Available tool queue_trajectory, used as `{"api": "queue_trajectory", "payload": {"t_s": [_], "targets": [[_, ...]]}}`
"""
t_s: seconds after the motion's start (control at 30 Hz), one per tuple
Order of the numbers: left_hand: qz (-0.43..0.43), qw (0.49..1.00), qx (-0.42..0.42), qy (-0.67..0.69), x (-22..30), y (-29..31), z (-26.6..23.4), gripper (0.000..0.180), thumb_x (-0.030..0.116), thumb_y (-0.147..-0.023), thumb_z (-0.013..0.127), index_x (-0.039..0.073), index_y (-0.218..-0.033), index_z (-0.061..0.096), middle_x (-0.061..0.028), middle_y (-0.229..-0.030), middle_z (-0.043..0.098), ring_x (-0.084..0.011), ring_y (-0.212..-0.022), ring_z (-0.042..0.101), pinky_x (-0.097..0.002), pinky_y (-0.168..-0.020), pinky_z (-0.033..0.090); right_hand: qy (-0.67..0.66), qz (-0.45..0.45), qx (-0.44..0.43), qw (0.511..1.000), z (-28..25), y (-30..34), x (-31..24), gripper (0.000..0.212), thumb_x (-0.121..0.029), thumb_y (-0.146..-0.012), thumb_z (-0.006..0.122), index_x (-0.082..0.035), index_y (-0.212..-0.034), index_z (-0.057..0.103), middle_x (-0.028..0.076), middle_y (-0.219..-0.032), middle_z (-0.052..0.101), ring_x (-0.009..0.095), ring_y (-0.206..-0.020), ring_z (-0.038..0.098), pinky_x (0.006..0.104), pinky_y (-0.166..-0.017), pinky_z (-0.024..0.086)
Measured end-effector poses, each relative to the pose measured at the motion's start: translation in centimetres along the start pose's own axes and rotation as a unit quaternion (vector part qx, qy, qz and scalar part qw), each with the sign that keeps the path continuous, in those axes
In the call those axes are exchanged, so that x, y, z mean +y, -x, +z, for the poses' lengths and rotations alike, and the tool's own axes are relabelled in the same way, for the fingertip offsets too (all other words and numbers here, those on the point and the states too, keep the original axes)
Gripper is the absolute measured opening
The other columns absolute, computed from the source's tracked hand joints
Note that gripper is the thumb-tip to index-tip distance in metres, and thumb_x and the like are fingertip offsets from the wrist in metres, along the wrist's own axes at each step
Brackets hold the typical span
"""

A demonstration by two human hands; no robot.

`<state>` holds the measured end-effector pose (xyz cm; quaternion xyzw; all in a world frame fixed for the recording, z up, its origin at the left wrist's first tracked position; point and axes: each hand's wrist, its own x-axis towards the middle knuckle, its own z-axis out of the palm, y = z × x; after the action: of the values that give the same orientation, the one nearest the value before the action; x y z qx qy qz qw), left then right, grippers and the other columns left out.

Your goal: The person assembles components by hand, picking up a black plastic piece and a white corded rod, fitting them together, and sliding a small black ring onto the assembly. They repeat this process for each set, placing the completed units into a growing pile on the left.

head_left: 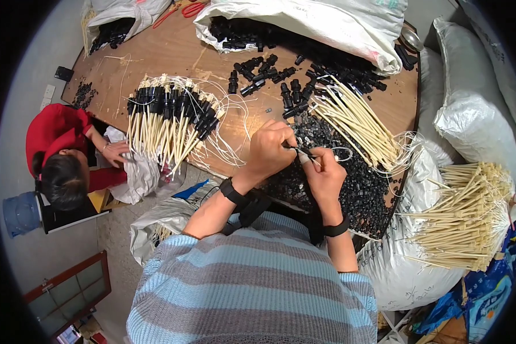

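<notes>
My left hand (272, 146) is closed, its fingers pinched on a small thin black piece (300, 151) above the table's front part. The right hand (325, 175) pinches the same piece from the other side, thumb and forefinger together. A loop of white cord (345, 153) shows just beside the right fingers; where it leads is hidden. Beneath both hands spreads a heap of small black plastic bits (358, 195). Cream-coloured sticks (358, 123) with white cords lie in a bundle on that heap, right of my hands.
Left on the wooden table (106, 86) lies a bundle of sticks with black tubular fittings (169, 109). Loose black fittings (264, 71) spill from a white sack (304, 26). More sticks (464, 218) rest on a sack at right. A person in red (57, 137) works at left.
</notes>
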<state>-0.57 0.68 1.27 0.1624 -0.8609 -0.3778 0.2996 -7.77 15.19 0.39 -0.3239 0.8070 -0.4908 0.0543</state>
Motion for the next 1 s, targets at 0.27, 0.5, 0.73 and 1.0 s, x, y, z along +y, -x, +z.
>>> {"api": "queue_trajectory", "payload": {"t_s": [0.27, 0.5, 0.73, 1.0], "targets": [[0.117, 0.993, 0.015, -0.02, 0.3, -0.1, -0.2, 0.015, -0.005, -0.058, 0.063, 0.005, -0.068, 0.058, -0.0047, -0.082, 0.066, -0.0274, -0.089, 0.061, -0.0356, -0.077, 0.05, 0.057, 0.074, -0.043, 0.995, -1.2, -0.1, -1.4, 0.025, -0.018, -0.071, 0.08, -0.009, -0.082, 0.06, 0.006, -0.058, 0.055, 0.023, -0.046, 0.054, 0.0337, -0.045, 0.041], [0.159, 0.984, -0.004, 0.078, 1.4, -0.8, 0.1, 0.032, -0.003, -0.061, 0.064, 0.006, -0.091, 0.064, -0.0051, -0.09, 0.067, -0.028, -0.093, 0.061, -0.0377, -0.081, 0.049, 0.044, -0.032, -0.022, 0.998, -3.7, -1.0, -1.7, 0.019, -0.01, -0.076, 0.076, -0.003, -0.074, 0.058, 0.002, -0.055, 0.049, 0.012, -0.047, 0.044, 0.028, -0.045, 0.035], [0.067, 0.966, -0.249, 0.028, 0.8, -0.2, 0.8, 0.05, 0.004, -0.063, 0.07, 0.012, -0.112, 0.064, -0.0096, -0.095, 0.068, -0.0299, -0.08, 0.063, -0.0384, -0.071, 0.051, -0.084, 0.08, -0.078, 0.99, -5.7, -1.2, -1.3, 0.006, -0.005, -0.079, 0.073, -0.001, -0.08, 0.068, -0.003, -0.054, 0.045, 0.004, -0.051, 0.037, 0.0226, -0.047, 0.03], [-0.028, 0.97, -0.237, 0.054, 1.2, -0.7, -0.1, 0.034, 0.003, -0.067, 0.064, 0.011, -0.1, 0.067, -0.0147, -0.071, 0.063, -0.0345, -0.067, 0.063, -0.0403, -0.059, 0.049, 0.227, -0.274, -0.106, 0.929, -5.3, -0.8, -0.7, 0.021, -0.004, -0.077, 0.073, -0.006, -0.098, 0.072, 0.005, -0.068, 0.061, 0.01, -0.046, 0.045, 0.0283, -0.045, 0.039]]}}
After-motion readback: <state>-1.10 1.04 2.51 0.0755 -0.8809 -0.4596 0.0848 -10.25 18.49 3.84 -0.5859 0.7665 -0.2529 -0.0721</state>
